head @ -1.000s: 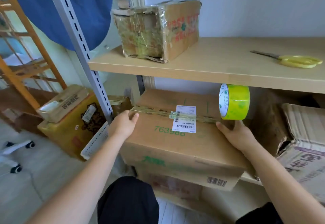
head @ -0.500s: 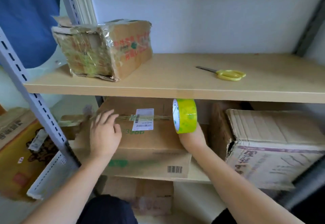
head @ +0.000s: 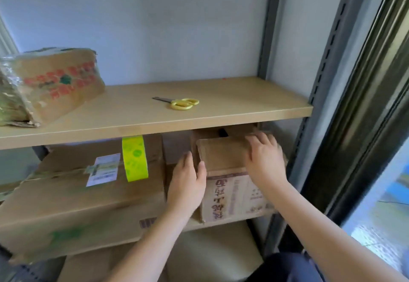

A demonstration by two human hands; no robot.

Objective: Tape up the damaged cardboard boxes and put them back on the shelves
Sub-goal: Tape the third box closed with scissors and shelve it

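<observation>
The left hand (head: 187,184) lies against the left side of the damaged cardboard box (head: 234,180) on the lower shelf (head: 223,223). Its fingers are straight and together, reaching into the gap between this box and the larger taped box (head: 81,195) beside it, with the thumb resting over the front corner. The right hand (head: 264,160) rests on the top of the same box toward its right rear, fingers relaxed and slightly spread, fingertips near the back edge under the upper shelf (head: 155,122). Neither hand curls round anything; both press flat on cardboard.

From the head view, the only one here, the damaged box sits at the right end of the lower shelf, close to the metal upright (head: 294,164). Its printed front faces the person and its top flap looks worn and ragged. It lies straight ahead of both hands, bracketed between them, and its depth runs back into the shelf, so the way out is toward the person. The left hand seems better placed to draw the side forward, while the right steadies the top.

The roll of green tape (head: 134,160) stands on edge on the larger box, just left of the left hand. The yellow-handled scissors (head: 180,103) lie on the upper shelf, well apart from both hands. A plastic-wrapped box (head: 53,82) sits at that shelf's left end.
</observation>
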